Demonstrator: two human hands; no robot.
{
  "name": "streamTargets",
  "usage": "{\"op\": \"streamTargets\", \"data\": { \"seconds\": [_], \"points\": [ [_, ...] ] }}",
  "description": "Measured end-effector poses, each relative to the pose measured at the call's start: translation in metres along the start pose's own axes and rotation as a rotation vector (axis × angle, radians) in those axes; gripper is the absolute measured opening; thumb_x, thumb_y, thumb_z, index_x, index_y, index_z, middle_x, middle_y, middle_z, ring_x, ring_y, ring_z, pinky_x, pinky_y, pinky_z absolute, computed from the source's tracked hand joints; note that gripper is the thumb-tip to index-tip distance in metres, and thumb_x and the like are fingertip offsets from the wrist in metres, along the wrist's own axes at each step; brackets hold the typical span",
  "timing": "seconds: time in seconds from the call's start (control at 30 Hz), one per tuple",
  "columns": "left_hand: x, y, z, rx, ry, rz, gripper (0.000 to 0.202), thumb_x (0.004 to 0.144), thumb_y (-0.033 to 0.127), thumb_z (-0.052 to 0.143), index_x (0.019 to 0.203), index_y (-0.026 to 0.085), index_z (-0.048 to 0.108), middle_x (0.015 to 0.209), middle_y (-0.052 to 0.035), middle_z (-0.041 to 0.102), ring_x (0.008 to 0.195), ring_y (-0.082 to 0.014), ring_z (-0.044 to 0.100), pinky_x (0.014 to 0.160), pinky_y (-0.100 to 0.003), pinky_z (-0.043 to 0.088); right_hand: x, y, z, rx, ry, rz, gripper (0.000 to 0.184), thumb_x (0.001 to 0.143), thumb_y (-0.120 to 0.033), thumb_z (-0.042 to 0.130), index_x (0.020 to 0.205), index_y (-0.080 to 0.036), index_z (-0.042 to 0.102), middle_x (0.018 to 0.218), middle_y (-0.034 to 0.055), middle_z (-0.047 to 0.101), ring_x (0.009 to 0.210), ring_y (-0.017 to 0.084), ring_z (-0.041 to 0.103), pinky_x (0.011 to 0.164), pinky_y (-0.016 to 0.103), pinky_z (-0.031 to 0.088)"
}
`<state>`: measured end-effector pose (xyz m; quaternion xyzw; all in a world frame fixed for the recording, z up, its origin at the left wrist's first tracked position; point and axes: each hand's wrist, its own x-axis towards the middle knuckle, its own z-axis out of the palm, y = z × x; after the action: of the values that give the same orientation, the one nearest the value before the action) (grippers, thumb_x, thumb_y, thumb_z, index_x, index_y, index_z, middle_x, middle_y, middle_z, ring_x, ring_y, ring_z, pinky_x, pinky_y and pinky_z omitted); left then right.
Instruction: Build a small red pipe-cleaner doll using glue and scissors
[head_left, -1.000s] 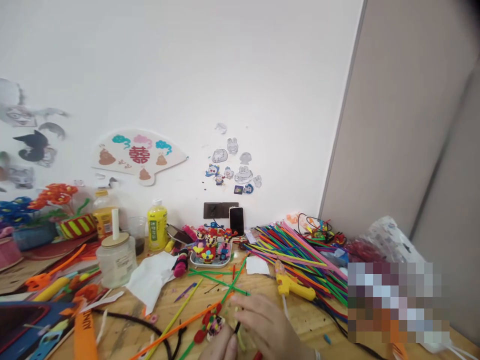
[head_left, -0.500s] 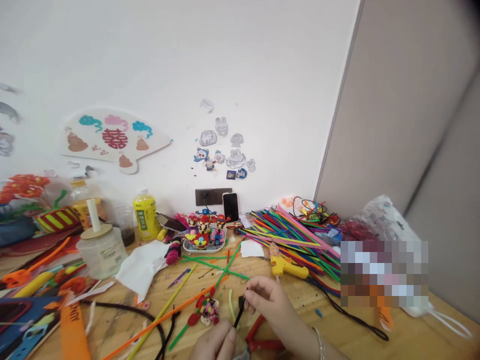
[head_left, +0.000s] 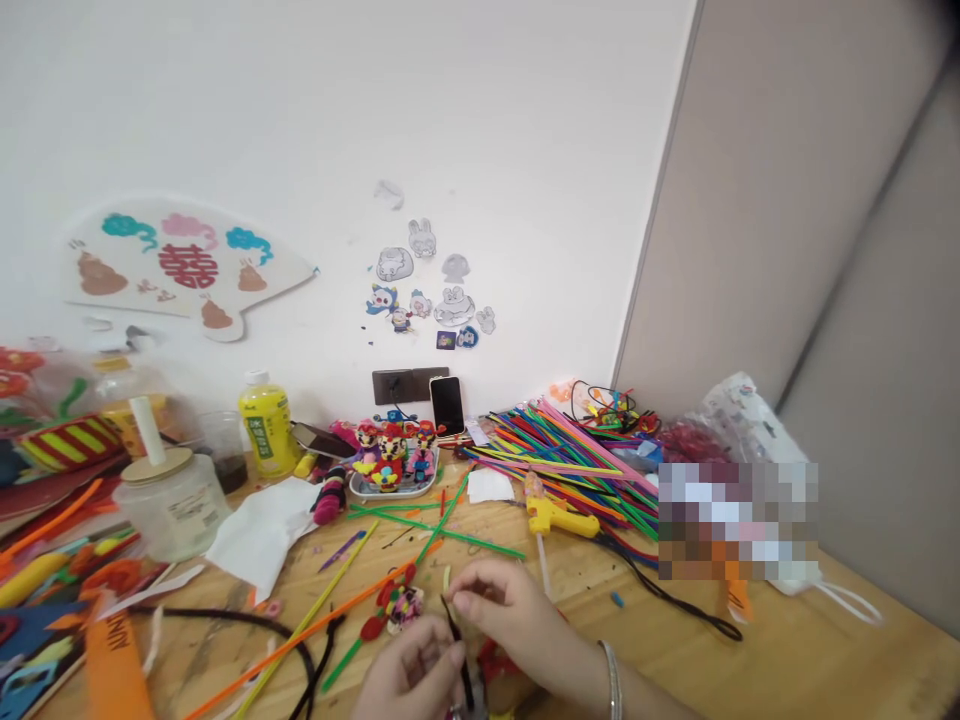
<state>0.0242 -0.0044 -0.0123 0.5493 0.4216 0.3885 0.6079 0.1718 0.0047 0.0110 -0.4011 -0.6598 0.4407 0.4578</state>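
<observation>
A short black fuzzy strip, apparently pipe cleaner (head_left: 466,672), runs upright between my hands at the lower middle. My left hand (head_left: 414,672) is closed with its thumb and fingers on the strip's side. My right hand (head_left: 499,608), with a bracelet on the wrist, pinches near its upper end. Just beyond my left hand lies a small red and pink pipe-cleaner figure (head_left: 401,605) with a green stem (head_left: 342,665). A red-handled tool (head_left: 495,660) lies partly hidden under my right hand.
A yellow glue gun (head_left: 559,518) with its black cord lies right of centre, before a heap of coloured pipe cleaners (head_left: 570,470). Finished dolls stand in a tray (head_left: 394,490). A glass jar (head_left: 171,510), yellow bottle (head_left: 266,425) and white tissue (head_left: 262,530) are at left.
The view has turned slightly, so the table things sit further left. My hands have shifted on the black strip, and my left hand's fingers show more. Both hands stay on it.
</observation>
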Motion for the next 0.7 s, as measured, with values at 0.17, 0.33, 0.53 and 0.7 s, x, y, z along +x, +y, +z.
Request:
{"op": "streamTargets", "data": {
  "seconds": [0.17, 0.33, 0.53, 0.7],
  "points": [
    [0.012, -0.001, -0.017, -0.233, 0.257, 0.063, 0.041, 0.053, 0.051, 0.073, 0.054, 0.016, 0.052, 0.039, 0.004, 0.056, 0.029, -0.0026, 0.036, 0.033, -0.015, 0.024, 0.013, 0.006, -0.025, -0.351, 0.191, -0.053, 0.013, 0.078, -0.02, 0.051, 0.078, -0.016, 0.063, 0.077, 0.003, 0.061, 0.071, 0.016, 0.055, 0.065, 0.027, 0.042],
    [0.015, 0.007, -0.026, -0.408, 0.36, 0.067, 0.037, 0.048, 0.041, 0.079, 0.06, 0.015, 0.055, 0.045, 0.0008, 0.064, 0.03, -0.0043, 0.042, 0.033, -0.015, 0.03, 0.017, 0.019, -0.038, -0.699, 0.176, 0.008, 0.014, 0.073, -0.011, 0.053, 0.077, -0.017, 0.065, 0.082, 0.0052, 0.063, 0.081, 0.02, 0.055, 0.074, 0.03, 0.041],
    [0.008, 0.016, -0.026, -0.34, 0.394, 0.066, 0.031, 0.057, 0.04, 0.074, 0.054, 0.016, 0.054, 0.043, 0.0039, 0.058, 0.037, -0.0057, 0.045, 0.04, -0.016, 0.033, 0.01, 0.02, -0.027, -0.821, -0.043, -0.039, 0.023, 0.067, -0.021, 0.07, 0.089, -0.02, 0.066, 0.094, 0.0041, 0.061, 0.095, 0.022, 0.051, 0.082, 0.03, 0.039],
    [0.003, 0.023, -0.025, -0.224, 0.417, 0.105, 0.032, 0.061, 0.042, 0.071, 0.051, 0.016, 0.055, 0.038, 0.005, 0.053, 0.038, -0.0071, 0.043, 0.041, -0.017, 0.033, 0.01, 0.024, -0.021, -0.869, -0.018, 0.028, 0.017, 0.072, -0.013, 0.063, 0.088, -0.015, 0.062, 0.095, 0.0074, 0.06, 0.094, 0.024, 0.051, 0.082, 0.032, 0.039]
  ]
}}
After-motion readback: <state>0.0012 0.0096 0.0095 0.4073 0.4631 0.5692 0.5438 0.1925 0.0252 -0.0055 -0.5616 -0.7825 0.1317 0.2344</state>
